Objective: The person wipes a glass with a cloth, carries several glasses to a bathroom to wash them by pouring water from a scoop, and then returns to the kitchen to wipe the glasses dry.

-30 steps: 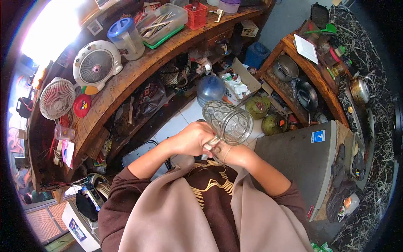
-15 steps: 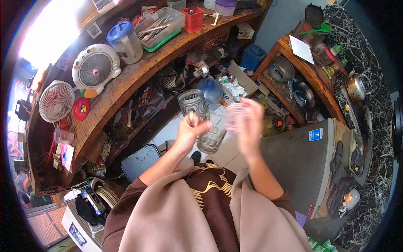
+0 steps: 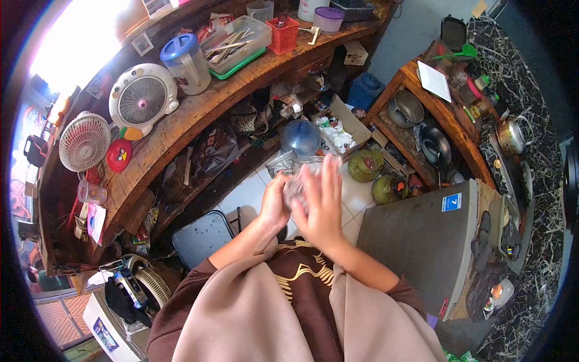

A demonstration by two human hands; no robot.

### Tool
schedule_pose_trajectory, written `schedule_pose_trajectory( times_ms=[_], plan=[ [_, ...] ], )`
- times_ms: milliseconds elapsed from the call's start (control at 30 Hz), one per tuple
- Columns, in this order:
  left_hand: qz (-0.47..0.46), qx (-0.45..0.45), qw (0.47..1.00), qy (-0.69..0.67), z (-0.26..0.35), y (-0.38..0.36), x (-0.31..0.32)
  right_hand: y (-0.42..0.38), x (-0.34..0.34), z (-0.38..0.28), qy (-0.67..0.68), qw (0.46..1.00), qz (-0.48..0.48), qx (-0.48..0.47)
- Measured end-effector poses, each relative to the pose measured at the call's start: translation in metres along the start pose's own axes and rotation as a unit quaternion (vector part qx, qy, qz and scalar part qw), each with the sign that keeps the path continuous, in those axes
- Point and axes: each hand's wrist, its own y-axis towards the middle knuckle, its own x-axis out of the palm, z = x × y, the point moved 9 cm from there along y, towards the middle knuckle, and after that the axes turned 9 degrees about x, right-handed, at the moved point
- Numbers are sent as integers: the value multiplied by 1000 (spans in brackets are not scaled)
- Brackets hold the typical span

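Fingers curled, my left hand (image 3: 274,205) grips clear glass mugs, mostly hidden by my hands; the rim of one glass mug (image 3: 280,161) shows just above it. My right hand (image 3: 322,208) is beside it with fingers stretched out, its palm side toward my left hand. Between the two hands is a blurred greyish-pink thing (image 3: 294,190), too smeared to identify; whether my right palm touches it is unclear.
A curved wooden counter (image 3: 223,90) holds fans, a blue-lidded jug (image 3: 184,63) and a cutlery box. Below are a blue round container (image 3: 300,138) and green gas cylinders (image 3: 365,165). A grey fridge (image 3: 410,241) stands at right, a dark tray (image 3: 203,239) at lower left.
My right hand has moved left, close against my left hand, and its fingers are now extended. The glass mugs have shifted and are largely covered by my hands. The view has shifted slightly.
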Motion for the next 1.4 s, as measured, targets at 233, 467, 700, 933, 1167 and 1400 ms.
schedule_pose_trajectory(
  times_ms=[233,467,700,933,1167,1400],
  plan=[
    [-159,108,979,74,29,-5,18,14,-15,42,515,844,63,139],
    [-109,359,901,217,71,-10,44,-2,-43,7,441,889,114,-43],
    [-109,323,934,112,78,4,34,28,33,29,628,735,-214,143],
    [-114,358,927,19,83,18,23,-13,74,47,811,451,-135,348],
    [-182,426,868,179,83,-4,59,-18,107,58,793,390,-239,402],
    [-99,504,801,309,95,-3,44,-34,70,87,689,572,-159,414]
  ],
)
